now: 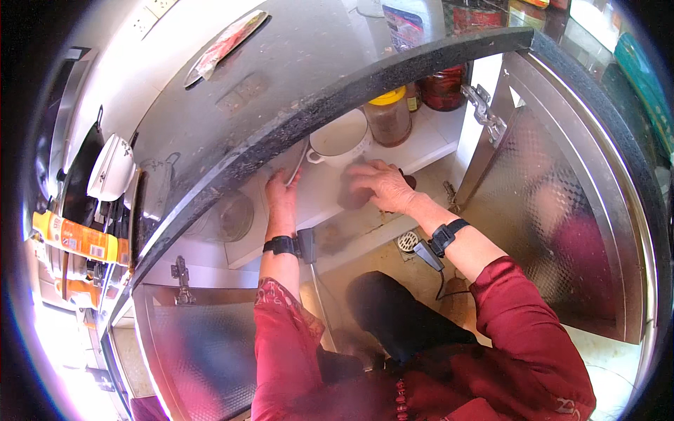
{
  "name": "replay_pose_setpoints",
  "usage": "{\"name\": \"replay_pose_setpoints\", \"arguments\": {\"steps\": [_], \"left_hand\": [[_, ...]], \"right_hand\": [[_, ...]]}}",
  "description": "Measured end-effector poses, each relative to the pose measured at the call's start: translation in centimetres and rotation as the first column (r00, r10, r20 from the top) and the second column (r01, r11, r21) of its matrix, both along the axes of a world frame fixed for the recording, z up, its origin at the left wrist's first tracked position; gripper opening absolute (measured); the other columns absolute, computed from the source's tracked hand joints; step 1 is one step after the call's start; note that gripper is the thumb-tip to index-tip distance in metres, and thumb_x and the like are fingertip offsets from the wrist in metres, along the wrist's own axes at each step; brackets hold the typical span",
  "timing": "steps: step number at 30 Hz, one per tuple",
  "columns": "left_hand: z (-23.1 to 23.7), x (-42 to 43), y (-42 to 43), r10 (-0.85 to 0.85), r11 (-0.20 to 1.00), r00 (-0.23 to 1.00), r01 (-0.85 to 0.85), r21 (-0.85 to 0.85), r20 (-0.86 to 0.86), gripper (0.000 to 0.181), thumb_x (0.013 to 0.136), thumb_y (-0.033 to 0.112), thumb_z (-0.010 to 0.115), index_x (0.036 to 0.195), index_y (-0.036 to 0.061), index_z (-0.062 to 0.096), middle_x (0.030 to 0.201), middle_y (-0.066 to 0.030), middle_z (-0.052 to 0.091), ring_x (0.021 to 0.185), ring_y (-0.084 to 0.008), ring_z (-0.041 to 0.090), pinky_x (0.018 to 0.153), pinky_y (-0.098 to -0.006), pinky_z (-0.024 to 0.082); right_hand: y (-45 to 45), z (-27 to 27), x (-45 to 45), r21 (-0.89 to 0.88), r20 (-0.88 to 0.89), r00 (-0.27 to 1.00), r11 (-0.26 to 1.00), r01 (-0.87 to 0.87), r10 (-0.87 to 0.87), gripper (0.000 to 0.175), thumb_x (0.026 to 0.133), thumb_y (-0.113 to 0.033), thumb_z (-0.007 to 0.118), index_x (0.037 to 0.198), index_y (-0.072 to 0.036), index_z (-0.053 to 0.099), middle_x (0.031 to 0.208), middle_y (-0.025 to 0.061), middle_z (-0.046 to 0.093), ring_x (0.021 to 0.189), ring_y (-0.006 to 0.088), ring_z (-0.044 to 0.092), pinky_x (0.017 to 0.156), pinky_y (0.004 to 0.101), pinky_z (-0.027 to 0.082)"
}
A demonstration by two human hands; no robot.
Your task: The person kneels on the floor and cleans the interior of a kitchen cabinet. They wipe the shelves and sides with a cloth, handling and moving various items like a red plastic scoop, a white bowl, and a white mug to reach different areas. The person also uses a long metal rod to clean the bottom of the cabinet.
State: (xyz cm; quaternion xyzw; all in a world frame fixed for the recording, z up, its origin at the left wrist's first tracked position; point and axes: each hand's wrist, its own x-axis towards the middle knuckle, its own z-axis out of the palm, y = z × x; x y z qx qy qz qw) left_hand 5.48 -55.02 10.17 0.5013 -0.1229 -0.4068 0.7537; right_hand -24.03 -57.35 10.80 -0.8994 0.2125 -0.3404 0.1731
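Note:
Inside the low cupboard, my left hand (283, 192) grips a thin, pale-rimmed item (298, 164), seen edge-on; it may be a lid or plate. My right hand (387, 187) is over the front of the white shelf (316, 205), on a dark, soft-looking item (358, 193), probably a cloth, blurred and partly hidden by my fingers. A white pot (339, 138) with a loop handle stands just behind, between my hands. Beside the pot is a clear jar (389, 123) of brown contents with a yellow lid.
A dark stone counter edge (316, 102) overhangs my hands. Hinged doors stand open at right (568, 210) and left (205, 347). A jar with red contents (443, 89) sits deeper right; a clear container (226, 216) is at left. A floor drain (408, 242) lies below.

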Motion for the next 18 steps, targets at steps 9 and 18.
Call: {"name": "replay_pose_setpoints", "arguments": {"steps": [9, 18], "left_hand": [[-3.4, 3.2, -3.1, -0.067, 0.991, 0.998, 0.064, -0.118, -0.019, 0.028, 0.091, 0.005, 0.05, 0.116, -0.0054, 0.046, 0.112, -0.0197, 0.055, 0.094, -0.0369, 0.059, 0.079, -0.0417, 0.052], [-3.7, 3.7, -2.2, -0.103, 0.994, 0.994, 0.105, -0.033, 0.044, 0.037, 0.089, 0.006, 0.053, 0.124, -0.0027, 0.043, 0.124, -0.02, 0.05, 0.107, -0.0374, 0.054, 0.085, -0.0511, 0.051]], "right_hand": [[0.0, 0.2, 0.1, -0.007, 0.018, 1.0, 1.0, 0.015, -0.015, 0.034, 0.065, 0.001, 0.06, 0.093, -0.019, 0.062, 0.121, -0.0018, 0.058, 0.104, 0.029, 0.054, 0.087, 0.0411, 0.046], [-0.2, -0.4, 0.5, 0.121, -0.036, 0.999, 0.993, -0.015, 0.019, 0.042, 0.064, 0.002, 0.061, 0.098, -0.023, 0.063, 0.13, -0.0046, 0.052, 0.115, 0.0292, 0.048, 0.091, 0.0449, 0.041]]}}
